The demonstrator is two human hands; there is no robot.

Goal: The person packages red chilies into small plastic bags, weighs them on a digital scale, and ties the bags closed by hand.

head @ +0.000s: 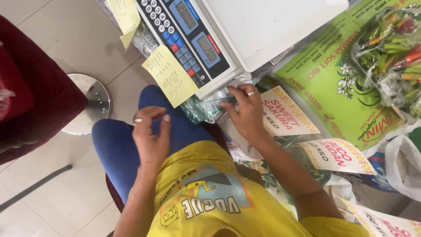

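My right hand [246, 110], with a ring on one finger, reaches forward to a bundle of clear plastic bags [202, 109] lying just under the front edge of a white electronic scale [245, 30]. Its thumb and fingertips pinch the top of the plastic. My left hand [151, 134], also with a ring, hovers above my blue-trousered thigh [115, 145]. Its fingers are curled toward the thumb and nothing shows between them. I am seated in a yellow printed shirt [219, 206].
Yellow paper notes [170, 75] hang off the scale's keypad. A green rice sack [329, 74] and price cards [285, 112] lie to the right, with a clear bag of green and red chillies [394, 48] on top. A dark red chair [39, 96] and a round metal base [90, 101] stand at left.
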